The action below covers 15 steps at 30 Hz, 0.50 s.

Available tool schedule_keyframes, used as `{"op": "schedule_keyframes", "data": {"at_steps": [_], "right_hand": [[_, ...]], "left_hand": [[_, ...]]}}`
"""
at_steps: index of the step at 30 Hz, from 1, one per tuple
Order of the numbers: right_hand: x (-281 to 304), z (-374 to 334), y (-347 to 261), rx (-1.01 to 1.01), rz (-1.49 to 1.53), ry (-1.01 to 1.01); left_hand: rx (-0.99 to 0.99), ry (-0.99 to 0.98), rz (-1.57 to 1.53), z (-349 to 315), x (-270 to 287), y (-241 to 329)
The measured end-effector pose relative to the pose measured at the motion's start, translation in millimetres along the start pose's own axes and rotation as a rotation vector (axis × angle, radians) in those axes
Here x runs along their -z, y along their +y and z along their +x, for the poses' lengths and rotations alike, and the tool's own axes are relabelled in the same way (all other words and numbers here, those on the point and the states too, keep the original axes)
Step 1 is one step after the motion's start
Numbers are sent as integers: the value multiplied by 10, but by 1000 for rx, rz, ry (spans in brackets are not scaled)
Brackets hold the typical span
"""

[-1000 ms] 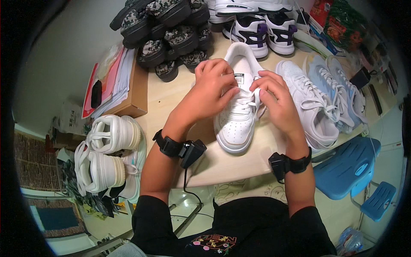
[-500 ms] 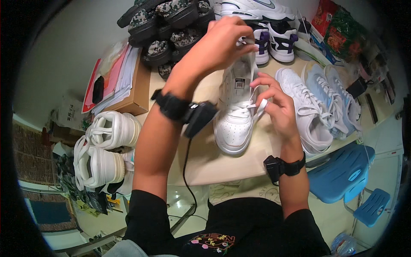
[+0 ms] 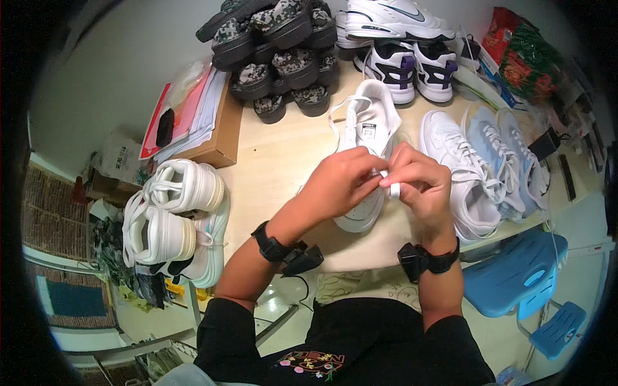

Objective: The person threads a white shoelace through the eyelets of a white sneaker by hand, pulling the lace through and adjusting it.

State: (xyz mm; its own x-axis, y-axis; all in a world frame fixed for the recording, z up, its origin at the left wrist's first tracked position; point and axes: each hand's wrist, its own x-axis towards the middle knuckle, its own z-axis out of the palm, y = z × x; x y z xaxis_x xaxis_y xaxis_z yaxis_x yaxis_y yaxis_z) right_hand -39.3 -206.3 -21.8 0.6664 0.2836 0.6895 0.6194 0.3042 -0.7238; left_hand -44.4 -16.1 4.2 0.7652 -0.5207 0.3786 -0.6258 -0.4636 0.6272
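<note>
Hands, left (image 3: 344, 183) and right (image 3: 418, 183), pinch a lace over a white sneaker (image 3: 367, 138) on the counter (image 3: 283, 161); lacing seems midway, threading calls for precision

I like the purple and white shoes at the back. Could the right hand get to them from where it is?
Probably yes. The right hand is at the white shoe, pinching its lace, and the purple and white shoes stand just beyond on the table. Nothing blocks the way, but the hand would have to drop the lace first.
</note>
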Motion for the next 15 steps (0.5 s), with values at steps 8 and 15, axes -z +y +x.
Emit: {"op": "schedule_keyframes", "data": {"at_steps": [8, 15], "right_hand": [[-46, 59, -53, -190, -38, 138], [-153, 85, -95, -163, -340, -103]], "left_hand": [[-185, 410, 157, -111, 98, 183], [-296, 605, 121, -270, 614, 514]]}}
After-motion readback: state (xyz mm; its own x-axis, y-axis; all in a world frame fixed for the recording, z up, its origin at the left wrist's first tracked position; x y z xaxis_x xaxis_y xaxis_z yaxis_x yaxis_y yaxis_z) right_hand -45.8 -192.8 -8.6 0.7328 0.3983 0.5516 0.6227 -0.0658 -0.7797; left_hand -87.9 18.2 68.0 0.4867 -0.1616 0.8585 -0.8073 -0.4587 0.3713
